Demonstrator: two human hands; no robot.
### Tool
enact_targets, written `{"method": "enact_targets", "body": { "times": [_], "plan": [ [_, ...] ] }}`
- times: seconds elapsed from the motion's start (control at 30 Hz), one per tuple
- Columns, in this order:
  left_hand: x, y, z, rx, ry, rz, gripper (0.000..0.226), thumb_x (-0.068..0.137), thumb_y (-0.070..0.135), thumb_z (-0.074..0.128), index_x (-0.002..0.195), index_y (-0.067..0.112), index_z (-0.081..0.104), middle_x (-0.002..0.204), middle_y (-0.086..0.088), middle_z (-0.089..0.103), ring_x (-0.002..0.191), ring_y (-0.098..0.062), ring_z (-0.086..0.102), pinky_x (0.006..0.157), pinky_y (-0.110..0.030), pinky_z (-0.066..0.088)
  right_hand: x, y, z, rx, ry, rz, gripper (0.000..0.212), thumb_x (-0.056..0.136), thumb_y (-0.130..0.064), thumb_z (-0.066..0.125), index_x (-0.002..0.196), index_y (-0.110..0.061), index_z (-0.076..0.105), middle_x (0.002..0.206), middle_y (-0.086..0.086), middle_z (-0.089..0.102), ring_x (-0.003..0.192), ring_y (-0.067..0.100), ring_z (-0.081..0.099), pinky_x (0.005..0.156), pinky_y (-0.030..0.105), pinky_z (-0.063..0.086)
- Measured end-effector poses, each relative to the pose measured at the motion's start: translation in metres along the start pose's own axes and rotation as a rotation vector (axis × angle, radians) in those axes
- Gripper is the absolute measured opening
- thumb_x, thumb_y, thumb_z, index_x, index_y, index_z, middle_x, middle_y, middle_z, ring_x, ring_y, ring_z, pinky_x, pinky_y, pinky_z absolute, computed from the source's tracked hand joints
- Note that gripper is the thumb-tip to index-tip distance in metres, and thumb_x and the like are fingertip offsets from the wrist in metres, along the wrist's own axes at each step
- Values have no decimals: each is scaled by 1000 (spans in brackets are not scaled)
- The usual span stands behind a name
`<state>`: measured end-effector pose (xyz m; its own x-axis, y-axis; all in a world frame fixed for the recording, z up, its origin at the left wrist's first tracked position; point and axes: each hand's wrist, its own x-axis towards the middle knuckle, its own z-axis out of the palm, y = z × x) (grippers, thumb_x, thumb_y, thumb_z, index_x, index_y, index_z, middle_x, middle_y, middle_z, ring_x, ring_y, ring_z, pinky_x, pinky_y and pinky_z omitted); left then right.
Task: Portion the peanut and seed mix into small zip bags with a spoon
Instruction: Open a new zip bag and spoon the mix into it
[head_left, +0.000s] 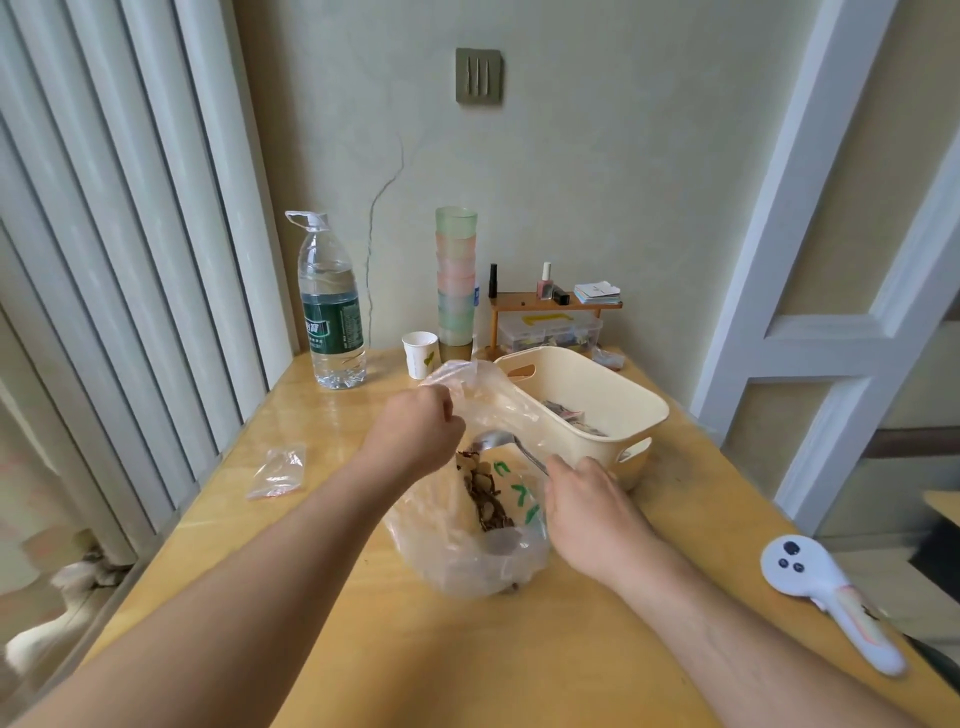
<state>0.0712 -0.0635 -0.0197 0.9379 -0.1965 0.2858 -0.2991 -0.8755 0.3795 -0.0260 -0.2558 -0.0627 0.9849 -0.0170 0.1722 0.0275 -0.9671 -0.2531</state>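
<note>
A large clear plastic bag (457, 556) with green lettering stands mid-table, holding the brown peanut and seed mix (485, 499). My left hand (415, 431) pinches the bag's upper edge and holds its mouth up. My right hand (582, 499) grips the handle of a metal spoon (498, 441), whose bowl sits at the bag's opening just above the mix. Small empty zip bags (278, 470) with a red strip lie flat on the table to the left. Whether the spoon carries any mix is unclear.
A cream plastic basket (618, 415) with packets inside stands right behind the big bag. Further back are a water bottle (332, 312), a paper cup (420, 353), a stack of pastel cups (456, 275) and a small wooden shelf (550, 306). A white controller (826, 597) lies at the table's right edge.
</note>
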Motion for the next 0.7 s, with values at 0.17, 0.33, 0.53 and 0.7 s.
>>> {"method": "enact_targets", "body": {
  "times": [0.17,0.33,0.53,0.7],
  "plan": [
    [-14,-9,3,-77,-42,-57,27,94,4,45,118,16,46,102,-11,65,91,-34,58,74,-43,53,-8,-15,9,57,-77,25,17,108,-20,34,112,-17,51,106,14,53,102,38,58,86,39,45],
    [-19,-8,15,-156,-237,-208,48,87,17,46,134,12,50,126,-16,62,109,-35,57,90,-43,50,-7,-16,21,-56,-130,50,42,100,-9,35,139,-14,48,117,17,53,112,39,53,92,41,45],
    [-8,-26,30,94,-378,-272,32,86,46,69,85,14,62,88,-4,65,75,-19,58,59,-31,46,-7,-13,23,-130,-164,13,41,106,-16,31,143,-12,49,124,17,56,115,36,50,100,43,39],
    [-9,-24,45,4,-354,-188,21,90,26,56,104,12,62,103,-7,63,94,-24,59,74,-35,53,-7,-9,16,-61,-181,59,31,108,-14,34,126,-12,59,118,14,61,114,35,55,98,40,41]
  ]
}}
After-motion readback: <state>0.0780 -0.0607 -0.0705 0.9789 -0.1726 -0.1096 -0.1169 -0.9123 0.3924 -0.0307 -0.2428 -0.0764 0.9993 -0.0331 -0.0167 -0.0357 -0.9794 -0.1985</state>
